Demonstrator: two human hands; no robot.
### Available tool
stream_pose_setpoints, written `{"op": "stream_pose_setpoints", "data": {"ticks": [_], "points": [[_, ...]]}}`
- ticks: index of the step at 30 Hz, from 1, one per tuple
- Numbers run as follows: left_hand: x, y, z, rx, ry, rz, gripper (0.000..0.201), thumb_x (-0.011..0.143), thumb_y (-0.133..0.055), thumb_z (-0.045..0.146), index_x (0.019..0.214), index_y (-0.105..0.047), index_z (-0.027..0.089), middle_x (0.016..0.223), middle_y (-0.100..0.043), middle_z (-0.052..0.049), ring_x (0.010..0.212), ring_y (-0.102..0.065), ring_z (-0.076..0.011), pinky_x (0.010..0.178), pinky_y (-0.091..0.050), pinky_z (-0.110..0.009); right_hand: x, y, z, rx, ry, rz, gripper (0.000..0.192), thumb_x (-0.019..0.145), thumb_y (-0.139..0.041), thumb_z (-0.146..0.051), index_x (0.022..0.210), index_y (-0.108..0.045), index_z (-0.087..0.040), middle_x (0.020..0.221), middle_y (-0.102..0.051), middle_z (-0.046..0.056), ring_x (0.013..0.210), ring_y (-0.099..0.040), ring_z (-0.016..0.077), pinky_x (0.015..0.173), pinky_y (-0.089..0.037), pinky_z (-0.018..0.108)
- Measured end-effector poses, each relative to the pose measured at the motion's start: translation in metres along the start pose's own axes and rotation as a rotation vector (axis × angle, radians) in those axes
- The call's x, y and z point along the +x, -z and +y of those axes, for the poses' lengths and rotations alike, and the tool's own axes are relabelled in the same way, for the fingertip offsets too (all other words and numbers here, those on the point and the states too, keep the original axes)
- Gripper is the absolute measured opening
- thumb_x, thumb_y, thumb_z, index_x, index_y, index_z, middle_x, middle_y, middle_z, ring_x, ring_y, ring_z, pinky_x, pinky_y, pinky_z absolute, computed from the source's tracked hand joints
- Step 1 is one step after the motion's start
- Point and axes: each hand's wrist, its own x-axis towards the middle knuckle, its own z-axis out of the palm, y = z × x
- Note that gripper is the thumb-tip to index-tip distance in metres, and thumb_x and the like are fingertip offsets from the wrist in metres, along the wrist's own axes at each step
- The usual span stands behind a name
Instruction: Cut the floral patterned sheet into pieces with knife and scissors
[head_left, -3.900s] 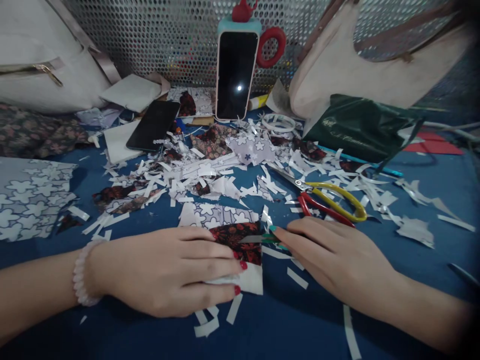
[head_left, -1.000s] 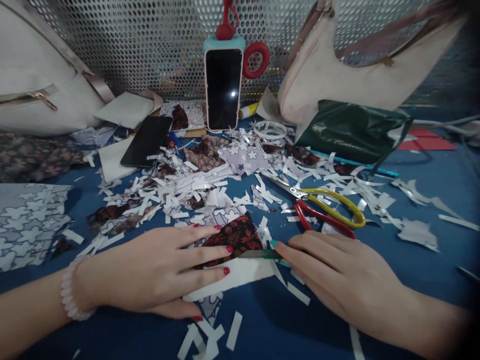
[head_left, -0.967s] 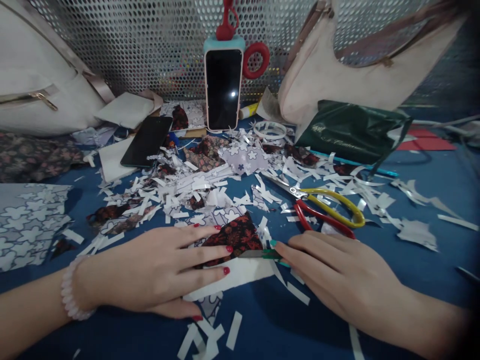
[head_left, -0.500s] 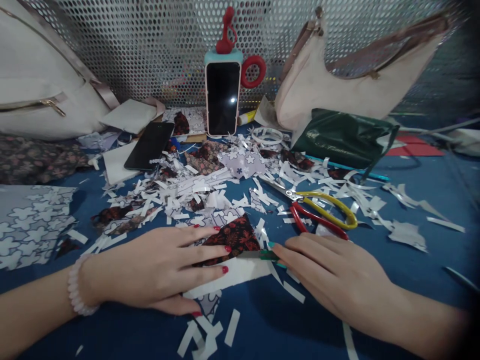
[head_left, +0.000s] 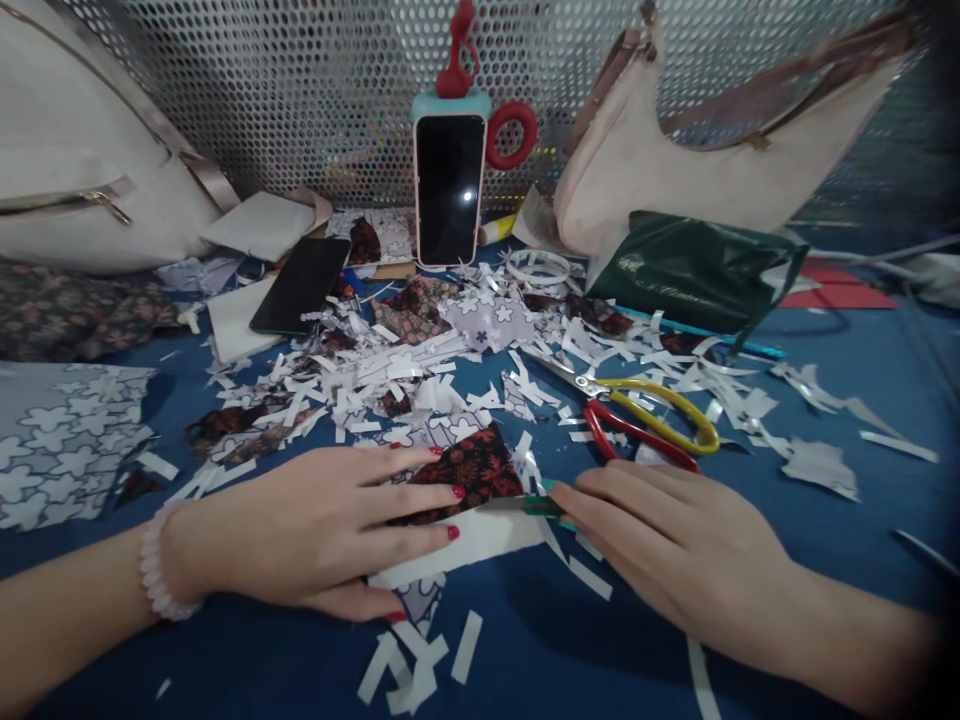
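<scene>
My left hand [head_left: 315, 530] lies flat with fingers spread, pressing on a black-and-red patterned fabric piece [head_left: 484, 465] and a white strip [head_left: 465, 548] along its near edge. From the right, my right hand [head_left: 667, 550] is closed around a small green-handled craft knife [head_left: 541, 506]; most of its handle is hidden by the fingers. Its thin blade lies along the border between the dark fabric and the white strip. A grey flower-print piece [head_left: 424, 600] shows beneath the strip. Behind my right hand rest scissors [head_left: 637, 415] with one yellow and one red handle.
White paper strips and fabric scraps [head_left: 405, 365] litter the blue table [head_left: 840, 560]. At the back are an upright phone [head_left: 448, 190], a flat black phone [head_left: 304, 285], a dark green pouch [head_left: 682, 270], a pale backpack [head_left: 67, 140] and a pale handbag [head_left: 690, 190].
The view has shifted slightly. The knife blade shows a little more of the green part beside my right fingers. My left hand keeps its place on the fabric.
</scene>
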Motion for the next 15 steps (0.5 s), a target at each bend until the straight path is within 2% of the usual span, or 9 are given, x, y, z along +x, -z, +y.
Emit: {"op": "stream_pose_setpoints", "data": {"ticks": [15], "points": [[0.0005,-0.0026,-0.0021,-0.004,-0.012,-0.017,0.042,0.091,-0.046,0.04,0.124,-0.052,0.015,0.13,-0.053,-0.009,0.121,-0.047,-0.0309,0.099,-0.043,-0.043,0.0018,0.0035,0.0015,0.027,0.018,-0.016,0.018,0.09,-0.038,-0.009,0.098,-0.054,-0.012,0.076,-0.062,0.006,0.064,-0.055,0.0167,0.054,-0.041,0.029]]}}
